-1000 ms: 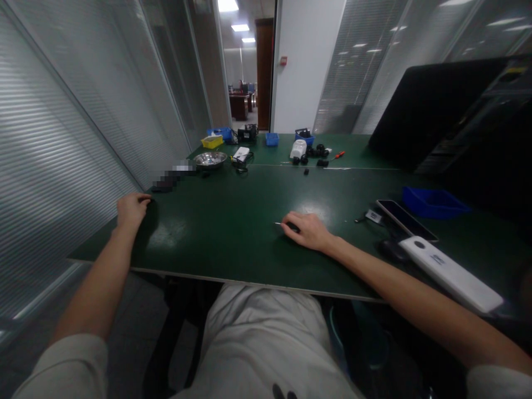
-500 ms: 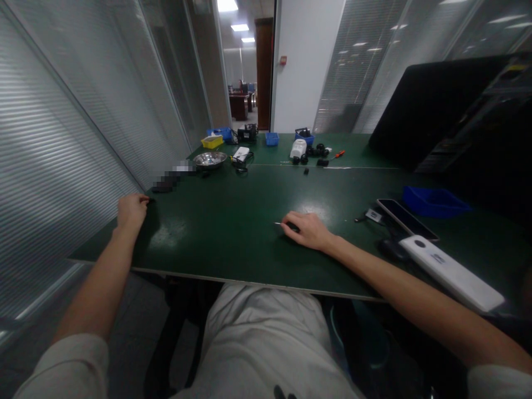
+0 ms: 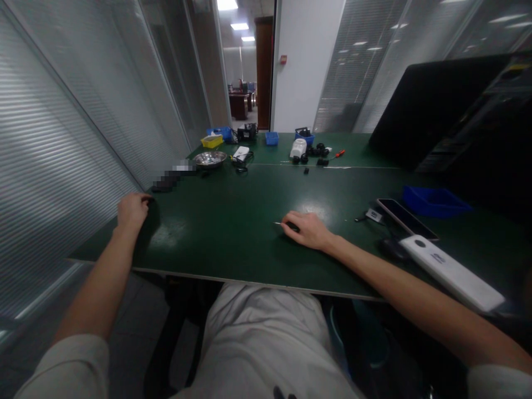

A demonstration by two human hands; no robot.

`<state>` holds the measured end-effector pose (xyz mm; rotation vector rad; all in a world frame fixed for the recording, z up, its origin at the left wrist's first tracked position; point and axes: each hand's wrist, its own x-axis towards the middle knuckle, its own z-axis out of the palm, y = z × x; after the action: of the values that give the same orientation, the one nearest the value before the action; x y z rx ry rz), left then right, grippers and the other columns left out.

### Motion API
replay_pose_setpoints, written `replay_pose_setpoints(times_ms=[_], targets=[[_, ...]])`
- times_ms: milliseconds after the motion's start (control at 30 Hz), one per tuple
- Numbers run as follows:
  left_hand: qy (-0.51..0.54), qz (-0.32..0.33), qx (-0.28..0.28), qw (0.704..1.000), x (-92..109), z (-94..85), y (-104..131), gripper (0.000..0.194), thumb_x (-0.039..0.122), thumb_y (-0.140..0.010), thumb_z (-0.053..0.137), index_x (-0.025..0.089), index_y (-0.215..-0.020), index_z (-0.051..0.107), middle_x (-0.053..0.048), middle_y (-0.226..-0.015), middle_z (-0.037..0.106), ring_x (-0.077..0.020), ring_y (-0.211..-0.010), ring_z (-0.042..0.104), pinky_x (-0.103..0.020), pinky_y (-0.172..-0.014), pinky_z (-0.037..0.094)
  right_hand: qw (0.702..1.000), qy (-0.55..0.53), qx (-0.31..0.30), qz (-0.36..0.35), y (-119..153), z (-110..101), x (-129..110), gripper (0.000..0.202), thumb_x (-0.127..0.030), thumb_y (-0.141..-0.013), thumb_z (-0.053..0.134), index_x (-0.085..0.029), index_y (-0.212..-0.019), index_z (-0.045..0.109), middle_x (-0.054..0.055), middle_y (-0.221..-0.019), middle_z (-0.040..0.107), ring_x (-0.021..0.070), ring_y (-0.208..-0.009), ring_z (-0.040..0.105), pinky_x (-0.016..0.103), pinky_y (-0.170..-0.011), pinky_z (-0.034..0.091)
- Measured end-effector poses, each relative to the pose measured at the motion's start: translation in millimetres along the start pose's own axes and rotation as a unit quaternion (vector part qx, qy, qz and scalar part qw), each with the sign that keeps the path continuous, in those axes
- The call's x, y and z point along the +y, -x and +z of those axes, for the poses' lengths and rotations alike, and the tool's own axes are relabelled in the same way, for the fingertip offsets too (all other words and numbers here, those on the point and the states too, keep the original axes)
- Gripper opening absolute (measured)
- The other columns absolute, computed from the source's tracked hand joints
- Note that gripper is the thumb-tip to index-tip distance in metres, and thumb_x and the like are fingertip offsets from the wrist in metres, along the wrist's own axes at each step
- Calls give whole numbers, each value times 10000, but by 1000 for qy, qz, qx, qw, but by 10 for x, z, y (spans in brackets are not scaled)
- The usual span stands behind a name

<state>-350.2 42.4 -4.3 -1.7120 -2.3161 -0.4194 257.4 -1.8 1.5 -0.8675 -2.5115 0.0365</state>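
Note:
My left hand (image 3: 133,212) rests at the left edge of the green table (image 3: 216,233), its fingers closed around something small and dark that is mostly hidden. Near the table's middle, my right hand (image 3: 306,229) pinches a thin, light-coloured metallic object (image 3: 277,223), whose tip points left past the fingertips. What kind of object it is I cannot make out. A dark pixelated patch lies just beyond my left hand.
Toward the back stand a metal bowl (image 3: 210,159), a yellow tray (image 3: 212,142), a white device (image 3: 298,149) and an orange-handled screwdriver (image 3: 339,153). To the right are a blue tray (image 3: 434,201), a phone (image 3: 407,219) and a long white device (image 3: 452,272).
The fingers of my left hand have shifted slightly over the dark item. My right hand has stayed in place.

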Motion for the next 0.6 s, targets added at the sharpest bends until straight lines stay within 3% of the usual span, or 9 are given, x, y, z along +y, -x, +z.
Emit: replay_pose_setpoints(times_ms=[233,600], targets=[[-25,9,0,1000,56,-23,45,422,234,-978,466,96,-1286,719,-188,-1205,620,-301,-1102,584,-387,-999,467,1000,-7,-1,2,-2,-13,-16,243,-379,-1050,476,-210,-1017,648,47,-947,721,142,-714,621,276,-640,378],[-47,14,12,999,85,-54,52,443,187,-959,445,53,-1287,711,-200,-1213,677,-315,-1114,608,-412,-1020,455,1000,2,-2,8,-6,7,-9,239,-379,-1044,483,-212,-1009,650,47,-936,721,147,-717,625,279,-634,362]])
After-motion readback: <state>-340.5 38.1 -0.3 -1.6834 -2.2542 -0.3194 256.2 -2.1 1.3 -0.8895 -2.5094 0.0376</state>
